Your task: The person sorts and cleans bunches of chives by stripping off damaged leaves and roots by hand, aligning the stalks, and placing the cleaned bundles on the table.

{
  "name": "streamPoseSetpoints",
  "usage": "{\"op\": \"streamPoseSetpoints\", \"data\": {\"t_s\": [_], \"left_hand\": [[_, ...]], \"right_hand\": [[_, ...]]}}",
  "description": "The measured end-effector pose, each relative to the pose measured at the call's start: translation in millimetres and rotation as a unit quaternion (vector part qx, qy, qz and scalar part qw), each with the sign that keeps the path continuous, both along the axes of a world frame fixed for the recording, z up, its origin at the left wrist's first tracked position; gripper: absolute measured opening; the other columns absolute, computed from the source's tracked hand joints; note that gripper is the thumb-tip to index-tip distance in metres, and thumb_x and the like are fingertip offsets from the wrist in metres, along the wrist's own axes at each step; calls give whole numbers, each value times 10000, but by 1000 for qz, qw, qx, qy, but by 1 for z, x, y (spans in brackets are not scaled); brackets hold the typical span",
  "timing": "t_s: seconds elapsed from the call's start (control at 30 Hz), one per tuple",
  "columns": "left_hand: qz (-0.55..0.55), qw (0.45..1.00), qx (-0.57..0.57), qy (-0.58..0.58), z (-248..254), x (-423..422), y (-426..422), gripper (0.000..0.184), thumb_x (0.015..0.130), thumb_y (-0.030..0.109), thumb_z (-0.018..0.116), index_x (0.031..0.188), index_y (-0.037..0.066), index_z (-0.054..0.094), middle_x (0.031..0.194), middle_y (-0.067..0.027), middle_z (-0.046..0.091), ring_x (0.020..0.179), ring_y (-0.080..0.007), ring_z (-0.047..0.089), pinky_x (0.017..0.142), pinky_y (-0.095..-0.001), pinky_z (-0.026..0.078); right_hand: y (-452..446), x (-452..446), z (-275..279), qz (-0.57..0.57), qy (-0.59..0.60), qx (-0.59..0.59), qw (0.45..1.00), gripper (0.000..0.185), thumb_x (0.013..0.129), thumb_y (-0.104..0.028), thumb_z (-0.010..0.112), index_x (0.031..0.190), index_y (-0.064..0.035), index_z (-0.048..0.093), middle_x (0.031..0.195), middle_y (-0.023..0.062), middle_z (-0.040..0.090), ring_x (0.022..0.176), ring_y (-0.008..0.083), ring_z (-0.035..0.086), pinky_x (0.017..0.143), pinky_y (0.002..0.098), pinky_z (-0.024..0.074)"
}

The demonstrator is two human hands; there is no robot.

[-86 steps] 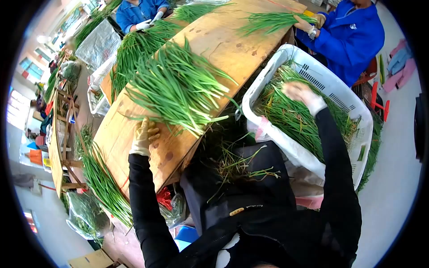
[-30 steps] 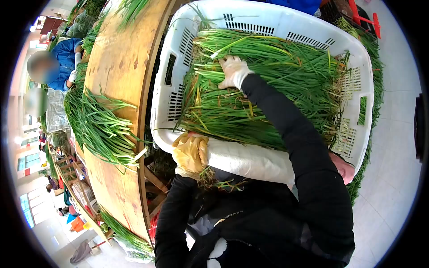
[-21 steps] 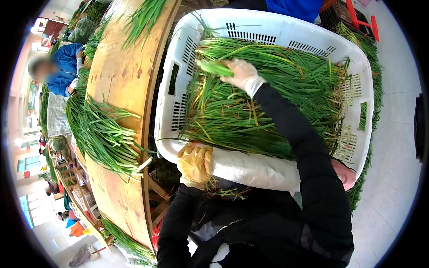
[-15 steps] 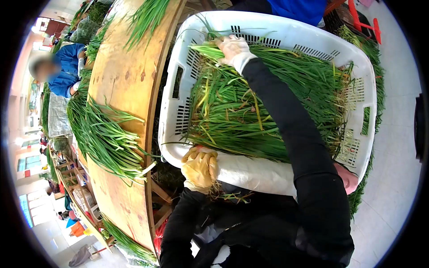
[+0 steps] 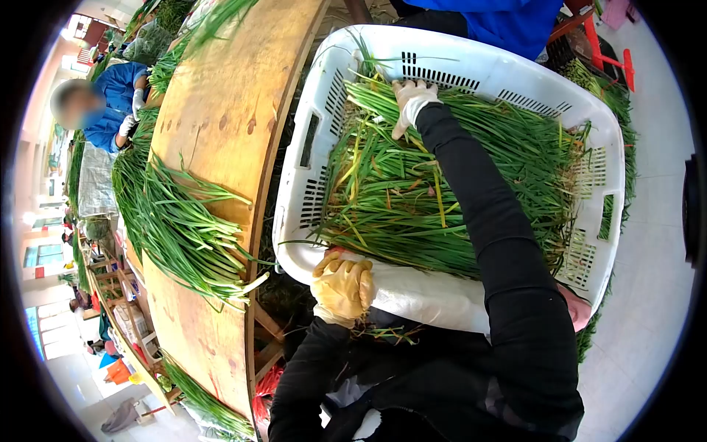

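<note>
Fingers of your white-gloved right hand (image 5: 414, 103) lie spread, thumb well apart, on stalks at the far left corner — whether any are pinched, I cannot tell. Those belong to the long greens (image 5: 412, 214) inside the white basket (image 5: 471, 55), laid mostly lengthwise, probably to keep them in order. Your left hand (image 5: 343, 287), in a yellowish glove, is folded down over the near rim, likely to steady the basket, beside a white sheet (image 5: 431, 295) draped along that side. Your right sleeve (image 5: 471, 177) crosses the load and hides part of it. To your left, a wooden table (image 5: 221, 118) bears a fanned bunch (image 5: 191, 228); a blue-clad person (image 5: 121, 92) is beyond — another person in blue (image 5: 512, 29) is just past the basket's far wall.
</note>
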State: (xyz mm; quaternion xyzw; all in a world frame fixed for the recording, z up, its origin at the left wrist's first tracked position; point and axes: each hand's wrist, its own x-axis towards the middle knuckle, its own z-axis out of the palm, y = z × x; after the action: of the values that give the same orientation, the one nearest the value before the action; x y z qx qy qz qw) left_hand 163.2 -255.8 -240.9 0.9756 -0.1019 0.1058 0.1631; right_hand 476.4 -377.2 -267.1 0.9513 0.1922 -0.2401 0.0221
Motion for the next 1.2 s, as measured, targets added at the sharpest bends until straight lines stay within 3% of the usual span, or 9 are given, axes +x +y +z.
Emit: {"op": "streamPoseSetpoints", "data": {"t_s": [0.07, 0.2, 0.57, 0.63, 0.7, 0.8, 0.9, 1.07, 1.2], "left_hand": [[0, 1000, 4, 2, -1, 1, -1, 111, 679, 136, 496, 748, 107, 578, 641, 4, 540, 633, -201, 514, 773, -357, 414], [-9, 1000, -7, 3, -5, -2, 1, 116, 680, 139, 489, 747, 109, 579, 653, 1, 542, 639, -203, 520, 760, -363, 418], [26, 997, -69, 39, 12, 9, -6, 94, 736, 165, 519, 706, 90, 567, 760, -59, 604, 647, -196, 583, 634, -310, 456], [57, 969, -200, 132, 10, 37, -3, 604, 782, 415, 550, 1114, -68, 404, 1020, -222, 545, 880, -305, 569, 824, -383, 441], [121, 795, -501, 321, 29, 88, -16, 1016, 695, 525, 602, 1313, -61, 48, 1347, -249, 176, 1238, -307, 228, 1002, -413, 230], [51, 639, -710, 291, -26, 165, -24, 1011, 720, 555, 557, 1326, -26, -7, 1383, -212, 96, 1287, -291, 124, 1041, -395, 117], [147, 587, -760, 236, -58, 211, -40, 1016, 706, 647, 475, 1339, 19, -10, 1396, -184, 63, 1293, -278, 104, 1048, -384, 75], [192, 452, -846, 207, -63, 210, -32, 1152, 577, 782, 408, 1339, 38, -30, 1403, -144, 89, 1291, -281, 112, 1028, -444, 123], [45, 673, -712, 195, -75, 204, -35, 1075, 571, 774, 448, 1339, 99, 119, 1361, -129, 193, 1256, -265, 186, 1003, -458, 192]], "right_hand": [[-6, -7, -7, -18, -28, 30, 999, 1106, 477, -465, 775, 1340, -121, 175, 1359, 120, 234, 1171, 369, 333, 919, 487, 327], [-15, 17, -2, -17, 6, 63, 998, 806, 608, -306, 728, 1260, -62, 322, 1136, 143, 520, 1018, 239, 527, 851, 328, 430], [-101, 50, -9, -47, 114, 471, 873, 532, 610, -192, 692, 1076, -14, 509, 958, 131, 596, 887, 209, 548, 840, 300, 390], [-116, 44, -6, 2, 78, 530, 844, 527, 627, -152, 685, 1096, -3, 498, 964, 127, 596, 886, 200, 546, 846, 304, 388], [-130, 43, -16, -64, 143, 555, 817, 560, 598, -167, 729, 1081, 18, 513, 981, 122, 593, 931, 194, 530, 863, 308, 380], [-135, 18, -8, -63, 113, 580, 804, 592, 561, -156, 765, 1081, -4, 525, 989, 115, 593, 886, 189, 547, 833, 312, 401], [-131, -2, -13, -99, 197, 606, 764, 582, 573, -150, 749, 1089, -13, 516, 974, 111, 596, 864, 199, 552, 822, 308, 405], [-112, -11, -11, -33, 151, 527, 836, 534, 590, -175, 702, 1067, -26, 514, 933, 120, 606, 856, 227, 563, 825, 310, 405], [-91, -17, -21, 13, 130, 478, 869, 565, 592, -262, 678, 1086, -53, 500, 918, 135, 605, 834, 239, 571, 805, 311, 424]]}}
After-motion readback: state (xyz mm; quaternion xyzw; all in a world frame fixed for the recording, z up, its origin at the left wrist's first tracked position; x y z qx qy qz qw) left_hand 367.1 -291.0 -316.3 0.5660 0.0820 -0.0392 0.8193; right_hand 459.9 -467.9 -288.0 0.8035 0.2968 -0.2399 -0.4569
